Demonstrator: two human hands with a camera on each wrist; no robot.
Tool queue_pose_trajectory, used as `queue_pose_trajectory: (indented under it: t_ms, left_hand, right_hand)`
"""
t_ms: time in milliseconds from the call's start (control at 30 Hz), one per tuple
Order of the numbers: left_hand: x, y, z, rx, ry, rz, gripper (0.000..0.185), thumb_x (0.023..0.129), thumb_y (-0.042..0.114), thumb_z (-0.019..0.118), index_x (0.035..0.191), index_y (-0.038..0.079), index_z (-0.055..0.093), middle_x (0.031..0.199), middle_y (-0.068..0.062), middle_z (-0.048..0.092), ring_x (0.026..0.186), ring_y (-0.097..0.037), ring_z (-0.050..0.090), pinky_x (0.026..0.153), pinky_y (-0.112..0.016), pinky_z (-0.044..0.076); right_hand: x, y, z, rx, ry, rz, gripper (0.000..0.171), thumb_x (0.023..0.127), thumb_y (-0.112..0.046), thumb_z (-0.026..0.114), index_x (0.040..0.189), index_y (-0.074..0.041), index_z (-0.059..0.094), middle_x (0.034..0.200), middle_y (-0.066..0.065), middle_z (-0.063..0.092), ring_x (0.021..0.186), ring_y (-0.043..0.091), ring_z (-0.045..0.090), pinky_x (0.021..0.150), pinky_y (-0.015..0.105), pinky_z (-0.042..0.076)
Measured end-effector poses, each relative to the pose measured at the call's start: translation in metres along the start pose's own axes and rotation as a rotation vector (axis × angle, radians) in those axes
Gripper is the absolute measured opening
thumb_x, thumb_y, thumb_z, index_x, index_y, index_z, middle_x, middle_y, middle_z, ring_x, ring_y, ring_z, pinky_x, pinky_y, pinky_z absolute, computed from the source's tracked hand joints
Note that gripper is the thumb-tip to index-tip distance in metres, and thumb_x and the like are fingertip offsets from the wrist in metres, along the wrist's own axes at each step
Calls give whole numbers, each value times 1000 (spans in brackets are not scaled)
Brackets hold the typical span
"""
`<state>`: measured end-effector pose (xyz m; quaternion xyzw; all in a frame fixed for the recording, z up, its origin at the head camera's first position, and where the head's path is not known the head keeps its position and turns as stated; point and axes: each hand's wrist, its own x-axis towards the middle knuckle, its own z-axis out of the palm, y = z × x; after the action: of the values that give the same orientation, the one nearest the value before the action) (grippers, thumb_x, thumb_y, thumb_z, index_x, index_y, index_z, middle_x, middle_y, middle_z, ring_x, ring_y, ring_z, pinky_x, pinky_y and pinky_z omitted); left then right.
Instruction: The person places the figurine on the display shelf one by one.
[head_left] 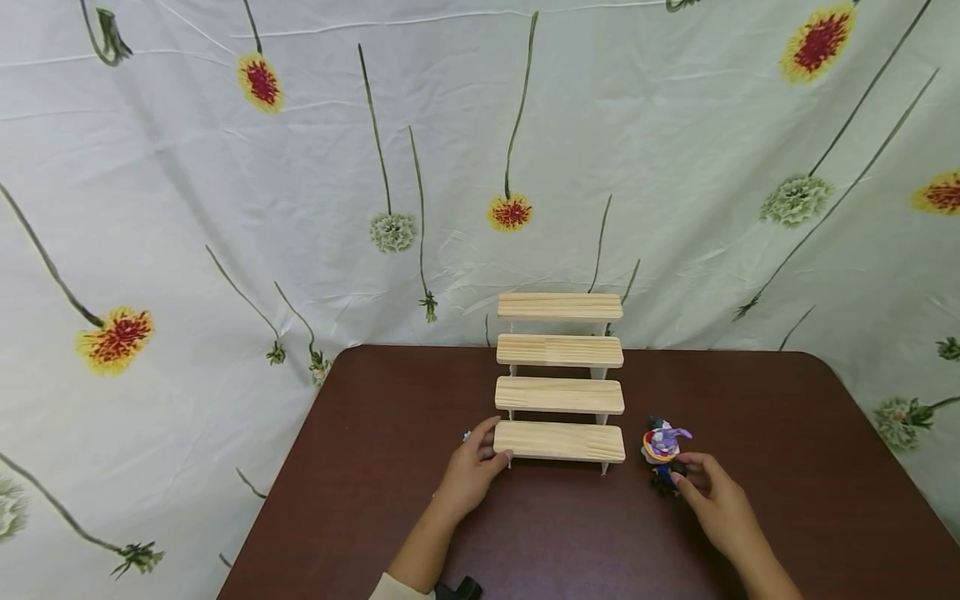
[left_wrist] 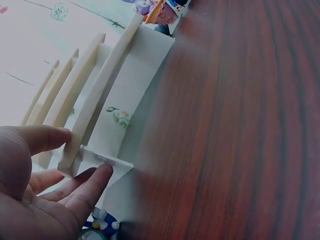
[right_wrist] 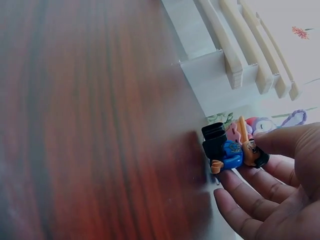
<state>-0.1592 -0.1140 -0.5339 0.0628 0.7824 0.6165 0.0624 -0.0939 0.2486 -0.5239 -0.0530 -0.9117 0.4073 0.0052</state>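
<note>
A tiered wooden display stand (head_left: 558, 440) with white side supports stands on the table. At the left end of its lowest step, my left hand (head_left: 468, 475) grips the plank, thumb in front and fingers around the end, as the left wrist view shows. My right hand (head_left: 716, 504) pinches a small toy figure (right_wrist: 231, 154) with black hair, a blue top and black legs, near the table to the right of the stand. Just behind that figure is a purple and white toy (head_left: 663, 440) with an orange rim. A blue and white toy (left_wrist: 103, 223) sits beside the left fingers.
The dark red-brown table (head_left: 360, 500) has rounded back corners. Behind and beside it hangs a white cloth (head_left: 315, 192) printed with flowers, close to the stand's back. A black object (head_left: 459, 588) shows by the left sleeve.
</note>
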Motion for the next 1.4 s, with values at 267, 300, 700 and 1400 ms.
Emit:
queue_pose_trajectory:
  t_ms: [267, 300, 700, 1400]
  left_hand:
    - [-1, 2, 1, 76, 12, -22, 62, 97, 26, 70, 152, 14, 44, 132, -18, 64, 121, -31, 65, 93, -39, 56]
    - [0, 2, 0, 87, 9, -26, 62, 97, 27, 69, 152, 15, 44, 131, -17, 65, 121, -31, 64, 94, -40, 56]
    - [0, 2, 1, 107, 10, -20, 63, 97, 27, 70, 152, 14, 43, 129, -16, 67, 118, -28, 66, 93, -39, 56]
    - [-1, 2, 0, 94, -2, -31, 63, 98, 31, 68, 153, 16, 42, 133, -18, 65, 121, -31, 65, 96, -44, 55]
  right_hand:
    - [-2, -4, 1, -1, 37, -43, 38, 103, -30, 61, 132, -6, 56, 124, 23, 69, 114, 37, 67, 90, 44, 57]
    - [-2, -5, 1, -2, 43, -48, 37, 102, -29, 62, 131, -6, 57, 122, 22, 70, 113, 36, 68, 89, 43, 58]
    - [-6, -19, 6, 3, 67, -99, 31, 99, -25, 67, 126, -10, 64, 111, 10, 75, 97, 0, 64, 83, 24, 57]
    - [0, -41, 14, 113, 110, -271, 27, 96, -13, 70, 122, -7, 67, 115, 9, 72, 96, -10, 61, 81, 15, 55]
